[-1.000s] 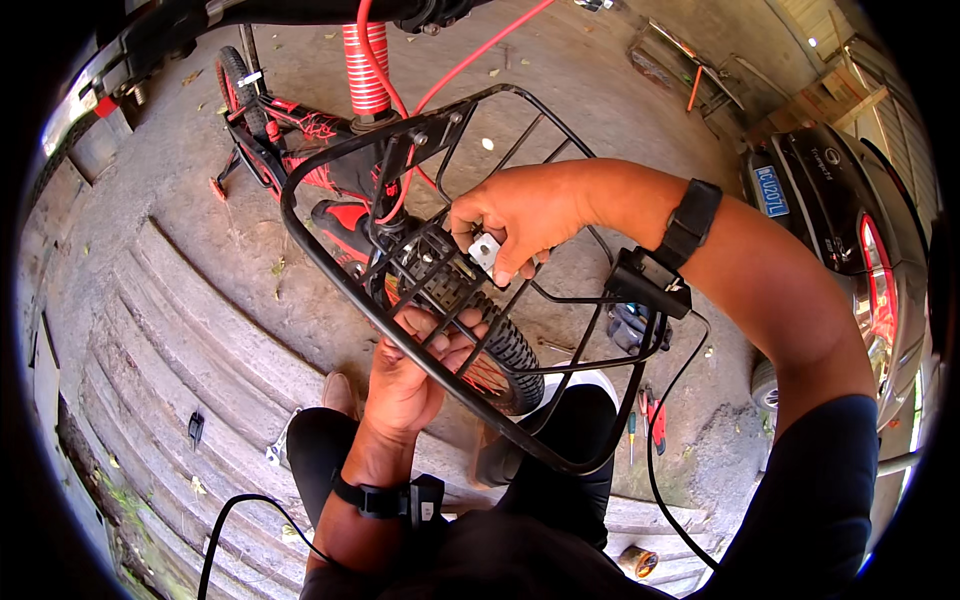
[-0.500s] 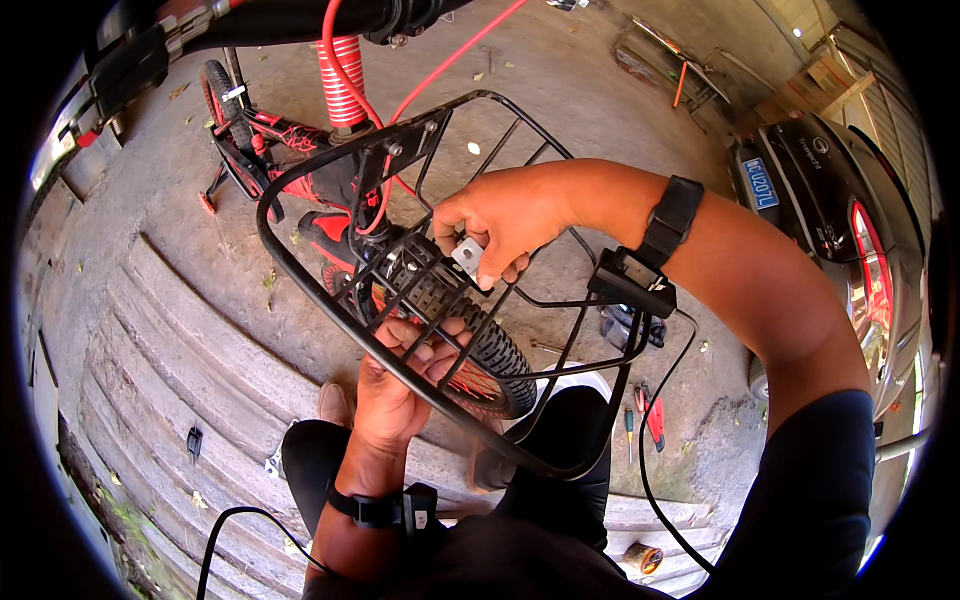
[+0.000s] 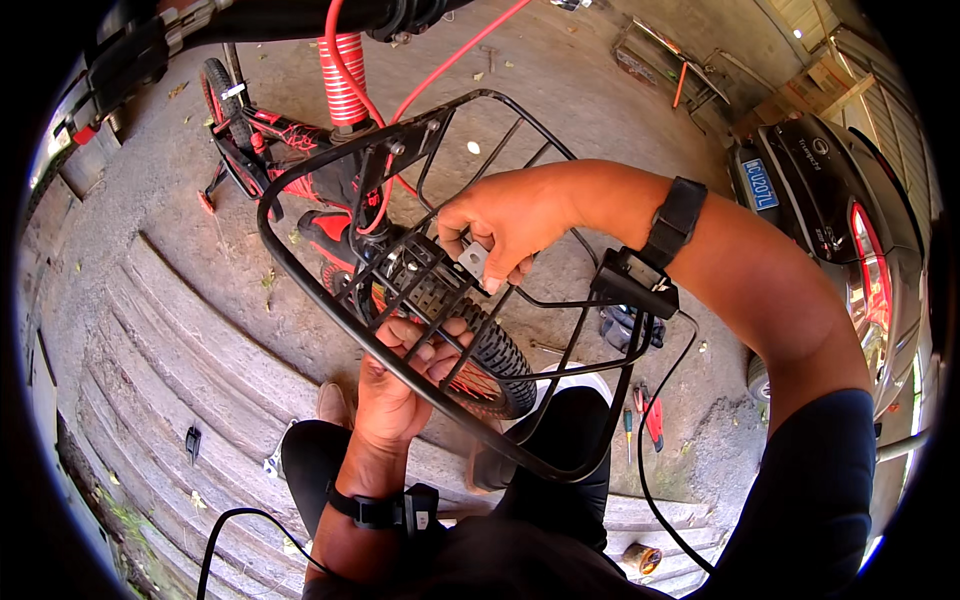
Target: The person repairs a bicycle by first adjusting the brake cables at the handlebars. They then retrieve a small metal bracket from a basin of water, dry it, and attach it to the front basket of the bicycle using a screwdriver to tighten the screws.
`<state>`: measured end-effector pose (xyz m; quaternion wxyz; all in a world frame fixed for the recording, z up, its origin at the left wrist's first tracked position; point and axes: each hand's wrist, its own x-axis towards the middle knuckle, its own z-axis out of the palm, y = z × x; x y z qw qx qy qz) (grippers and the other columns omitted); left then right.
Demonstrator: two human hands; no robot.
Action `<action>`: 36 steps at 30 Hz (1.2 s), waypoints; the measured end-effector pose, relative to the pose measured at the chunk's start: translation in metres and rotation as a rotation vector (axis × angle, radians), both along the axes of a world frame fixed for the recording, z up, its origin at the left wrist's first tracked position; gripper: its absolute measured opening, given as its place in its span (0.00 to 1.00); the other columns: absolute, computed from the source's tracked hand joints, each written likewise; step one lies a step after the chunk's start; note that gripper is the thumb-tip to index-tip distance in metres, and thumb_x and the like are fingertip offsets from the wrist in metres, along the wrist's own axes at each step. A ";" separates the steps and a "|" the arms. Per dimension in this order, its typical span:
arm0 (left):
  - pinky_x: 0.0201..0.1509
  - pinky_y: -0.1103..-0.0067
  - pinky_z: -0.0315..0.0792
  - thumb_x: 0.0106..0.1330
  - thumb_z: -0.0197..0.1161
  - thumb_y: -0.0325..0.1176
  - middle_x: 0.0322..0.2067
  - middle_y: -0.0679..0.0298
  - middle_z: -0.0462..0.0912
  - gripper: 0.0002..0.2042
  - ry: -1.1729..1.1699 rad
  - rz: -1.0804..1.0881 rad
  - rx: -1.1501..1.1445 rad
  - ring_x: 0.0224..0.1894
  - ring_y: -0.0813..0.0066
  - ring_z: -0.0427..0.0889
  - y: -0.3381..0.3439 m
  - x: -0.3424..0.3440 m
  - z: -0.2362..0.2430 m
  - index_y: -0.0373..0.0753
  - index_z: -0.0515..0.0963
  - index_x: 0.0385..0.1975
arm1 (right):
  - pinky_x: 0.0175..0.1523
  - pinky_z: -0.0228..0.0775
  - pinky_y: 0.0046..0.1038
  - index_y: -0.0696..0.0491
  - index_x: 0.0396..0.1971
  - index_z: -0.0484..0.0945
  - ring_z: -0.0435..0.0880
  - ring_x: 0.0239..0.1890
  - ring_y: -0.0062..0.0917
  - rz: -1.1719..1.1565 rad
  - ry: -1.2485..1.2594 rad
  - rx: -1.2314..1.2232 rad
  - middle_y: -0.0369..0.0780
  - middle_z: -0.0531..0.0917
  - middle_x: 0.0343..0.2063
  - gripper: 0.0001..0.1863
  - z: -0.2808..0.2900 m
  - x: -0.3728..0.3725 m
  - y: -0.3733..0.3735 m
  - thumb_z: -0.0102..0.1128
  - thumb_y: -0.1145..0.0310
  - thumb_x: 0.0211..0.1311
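A black wire bicycle basket (image 3: 322, 297) is mounted in front of the handlebar. Inside it, my right hand (image 3: 520, 222) pinches a small silver metal plate (image 3: 473, 258) with a hole, close above the basket's bottom bars. My left hand (image 3: 395, 385) reaches in from below the near rim; its curled fingers are together among the bars beside the wheel, and whatever they hold is hidden. Under the basket sits the knobby front tyre (image 3: 508, 368) with red spokes. A red brake cable (image 3: 386, 190) runs down past the red-striped head tube (image 3: 343, 90).
Pliers with red handles (image 3: 654, 422) and a screwdriver (image 3: 629, 425) lie on the concrete to the right. A small round tin (image 3: 643, 558) stands near my legs. A dark car (image 3: 815, 190) is parked at right. Ridged steps (image 3: 190, 350) lie at left.
My right hand has shifted slightly right and down with the metal plate, which is tilted a little differently. The left hand stays nearly still under the bars.
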<state>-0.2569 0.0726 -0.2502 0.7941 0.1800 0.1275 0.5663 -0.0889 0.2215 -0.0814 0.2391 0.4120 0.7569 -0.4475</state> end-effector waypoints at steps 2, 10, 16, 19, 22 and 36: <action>0.55 0.64 0.78 0.66 0.62 0.29 0.47 0.45 0.79 0.06 0.003 0.000 -0.009 0.50 0.53 0.82 0.000 0.001 0.001 0.38 0.71 0.33 | 0.28 0.70 0.24 0.57 0.47 0.70 0.82 0.23 0.21 -0.009 0.007 -0.016 0.38 0.81 0.20 0.24 0.001 0.002 0.000 0.70 0.72 0.51; 0.54 0.66 0.79 0.66 0.61 0.26 0.46 0.45 0.80 0.05 0.009 0.018 -0.018 0.49 0.54 0.82 0.001 0.002 0.003 0.38 0.70 0.32 | 0.27 0.69 0.24 0.57 0.48 0.71 0.81 0.23 0.19 0.003 0.032 0.032 0.35 0.78 0.21 0.24 -0.007 0.000 0.000 0.70 0.73 0.50; 0.52 0.67 0.80 0.66 0.60 0.24 0.45 0.46 0.81 0.05 0.001 0.010 -0.018 0.48 0.55 0.83 0.002 0.002 0.000 0.38 0.70 0.32 | 0.27 0.71 0.23 0.57 0.44 0.71 0.82 0.24 0.20 -0.020 0.098 0.019 0.36 0.78 0.22 0.23 -0.015 0.000 0.002 0.71 0.75 0.49; 0.52 0.68 0.80 0.66 0.59 0.23 0.45 0.46 0.81 0.05 -0.012 0.009 -0.022 0.48 0.55 0.83 0.002 0.002 0.003 0.38 0.70 0.32 | 0.28 0.74 0.23 0.58 0.43 0.70 0.83 0.25 0.20 -0.090 0.099 -0.036 0.36 0.79 0.24 0.22 -0.014 0.002 0.000 0.71 0.76 0.49; 0.51 0.69 0.81 0.66 0.59 0.23 0.45 0.46 0.81 0.05 -0.004 0.009 -0.040 0.48 0.56 0.83 0.002 0.003 0.004 0.38 0.69 0.33 | 0.28 0.76 0.23 0.59 0.42 0.70 0.83 0.25 0.21 -0.100 0.086 -0.082 0.37 0.79 0.26 0.21 -0.011 0.002 -0.001 0.71 0.77 0.49; 0.50 0.69 0.81 0.67 0.58 0.22 0.44 0.46 0.81 0.05 0.002 0.010 -0.049 0.47 0.56 0.83 0.003 0.004 0.003 0.38 0.68 0.34 | 0.35 0.71 0.32 0.56 0.38 0.74 0.81 0.32 0.30 0.057 0.060 0.239 0.40 0.80 0.26 0.28 -0.029 0.012 0.008 0.80 0.64 0.37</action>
